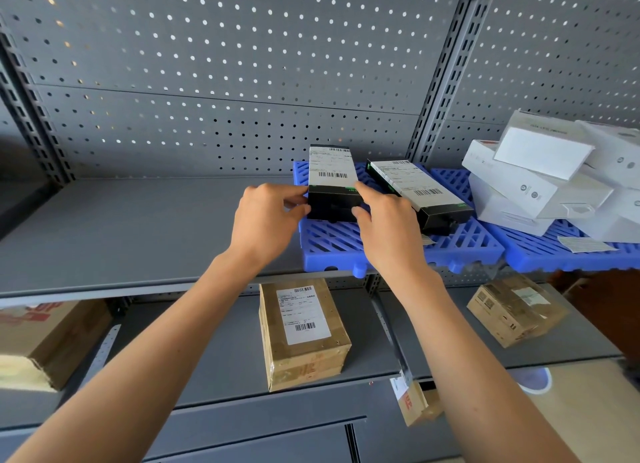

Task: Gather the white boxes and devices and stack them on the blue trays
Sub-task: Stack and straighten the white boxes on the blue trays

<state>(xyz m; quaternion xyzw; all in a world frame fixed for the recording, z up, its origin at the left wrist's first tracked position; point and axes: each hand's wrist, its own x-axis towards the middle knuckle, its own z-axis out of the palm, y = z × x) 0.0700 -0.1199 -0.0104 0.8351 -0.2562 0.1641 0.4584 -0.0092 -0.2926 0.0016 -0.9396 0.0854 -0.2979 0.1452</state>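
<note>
A black device box with a white label (333, 182) is being set on the left blue tray (398, 244), pinched at its near end by the left hand (266, 220) and the right hand (388, 227), and it seems that only squaring beside the second labelled box (419, 192) and releasing are needed next.

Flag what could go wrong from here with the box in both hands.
1. Both hands, left hand and right hand, pinch only the near end of the black box, so its far end could tip or slide.
2. The second black box lies close beside it and could get knocked.
3. The white boxes sit in a tilted, uneven pile on the blue tray and may topple.
</note>
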